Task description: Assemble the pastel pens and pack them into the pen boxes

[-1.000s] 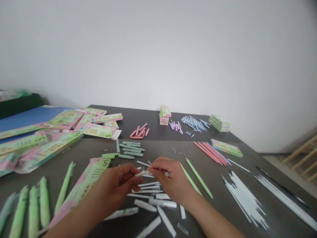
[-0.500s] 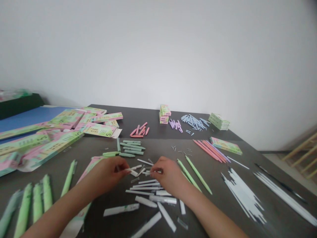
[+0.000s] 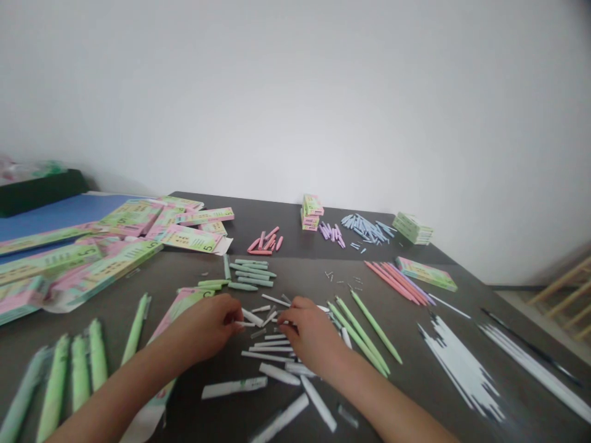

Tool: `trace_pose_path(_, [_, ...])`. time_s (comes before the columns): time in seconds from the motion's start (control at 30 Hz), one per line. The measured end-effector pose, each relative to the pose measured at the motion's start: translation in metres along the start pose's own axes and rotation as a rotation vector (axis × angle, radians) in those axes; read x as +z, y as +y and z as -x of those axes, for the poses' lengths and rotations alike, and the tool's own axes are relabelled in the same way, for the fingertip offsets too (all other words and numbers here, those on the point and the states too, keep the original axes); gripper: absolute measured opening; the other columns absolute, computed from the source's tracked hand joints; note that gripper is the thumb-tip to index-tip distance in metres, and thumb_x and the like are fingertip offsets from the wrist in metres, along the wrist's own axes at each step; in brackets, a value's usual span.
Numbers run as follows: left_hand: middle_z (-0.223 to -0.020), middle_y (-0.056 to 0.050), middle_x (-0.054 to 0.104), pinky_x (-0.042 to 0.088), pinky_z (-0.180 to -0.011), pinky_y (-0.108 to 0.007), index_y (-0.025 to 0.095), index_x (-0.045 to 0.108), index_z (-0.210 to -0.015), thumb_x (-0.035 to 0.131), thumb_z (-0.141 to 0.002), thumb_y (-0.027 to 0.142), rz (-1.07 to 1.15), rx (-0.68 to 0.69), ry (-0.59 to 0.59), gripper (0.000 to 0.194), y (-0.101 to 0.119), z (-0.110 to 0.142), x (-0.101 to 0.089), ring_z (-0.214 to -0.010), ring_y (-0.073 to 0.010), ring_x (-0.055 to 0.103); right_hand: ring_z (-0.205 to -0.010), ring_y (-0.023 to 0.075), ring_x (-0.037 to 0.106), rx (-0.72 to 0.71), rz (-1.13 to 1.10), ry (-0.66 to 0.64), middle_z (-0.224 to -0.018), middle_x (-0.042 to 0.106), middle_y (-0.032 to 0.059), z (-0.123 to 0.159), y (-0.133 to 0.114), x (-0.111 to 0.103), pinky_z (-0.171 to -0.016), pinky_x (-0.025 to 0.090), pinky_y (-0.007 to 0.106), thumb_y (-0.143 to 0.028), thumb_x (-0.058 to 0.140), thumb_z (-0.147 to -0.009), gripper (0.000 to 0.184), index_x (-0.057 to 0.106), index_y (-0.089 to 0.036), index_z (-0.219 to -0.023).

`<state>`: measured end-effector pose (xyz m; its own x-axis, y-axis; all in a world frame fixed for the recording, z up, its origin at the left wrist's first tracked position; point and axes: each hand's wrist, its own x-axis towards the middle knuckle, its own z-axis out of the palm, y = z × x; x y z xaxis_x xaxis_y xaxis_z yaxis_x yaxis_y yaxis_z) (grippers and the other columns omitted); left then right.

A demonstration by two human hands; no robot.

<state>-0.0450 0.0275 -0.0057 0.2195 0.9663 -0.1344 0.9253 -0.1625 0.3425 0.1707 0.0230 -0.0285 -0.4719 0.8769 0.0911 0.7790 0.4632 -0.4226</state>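
Observation:
My left hand (image 3: 210, 326) is closed in a pinch on a thin white tube (image 3: 244, 324), which sticks out to the right of its fingertips. To its right, my right hand (image 3: 311, 329) hovers low over the loose white pen parts, fingers curled together; what they hold, if anything, I cannot make out. Below and between the hands lie white tubes (image 3: 266, 357) and thicker white barrels (image 3: 280, 374), several in all. A white barrel with green print (image 3: 234, 388) rests nearer me. Part of a pink and green carton (image 3: 178, 306) passes under my left arm.
Green pens (image 3: 376, 326) lie right of my right hand, with a bundle of white refills (image 3: 462, 363) farther right. Grey-green barrels (image 3: 252, 271), pink barrels (image 3: 265, 242) and blue pieces (image 3: 367, 227) sit farther back. Pen cartons (image 3: 133, 215) pile up at the left beside more green pens (image 3: 96, 354).
My hands were together on a thin white piece, then drew apart, the left keeping a white tube. The right hand has stayed over the white parts. The view has shifted slightly.

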Motion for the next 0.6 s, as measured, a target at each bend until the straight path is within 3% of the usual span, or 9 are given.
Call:
trace_pose_path(0.23, [-0.066,-0.002,0.066,0.033,-0.058,-0.025,0.020,0.066,-0.071,0.056,-0.073,0.018,0.004,0.006,-0.024,0.011,0.003,-0.001,-0.002,-0.066,-0.0185,0.059,-0.094,0.0205,0.058,-0.206,0.095,-0.053,-0.096,0.064,0.0080,-0.012,-0.019,0.019,-0.084,0.044,0.029,-0.020,0.059,-0.087,0.014,0.072,-0.016,-0.093])
trace_pose_path(0.47, [-0.061,-0.001,0.065,0.033,-0.056,-0.026,0.021,0.062,-0.067,0.051,-0.075,0.017,0.057,-0.018,-0.009,0.015,0.009,0.005,-0.009,-0.061,-0.0185,0.060,-0.087,0.0233,0.059,-0.237,0.137,-0.052,-0.088,0.065,0.0118,-0.021,-0.028,0.026,-0.078,0.047,0.032,-0.017,0.061,-0.083,0.012,0.070,-0.011,-0.084])
trace_pose_path(0.6, [-0.061,-0.001,0.064,0.035,-0.054,-0.026,0.021,0.060,-0.066,0.049,-0.073,0.018,0.142,-0.034,-0.007,0.014,0.007,0.006,-0.007,-0.057,-0.0182,0.060,-0.088,0.0215,0.061,-0.230,0.085,0.024,-0.088,0.067,0.0103,-0.013,-0.028,0.020,-0.078,0.047,0.030,-0.017,0.059,-0.084,0.012,0.069,-0.013,-0.084])
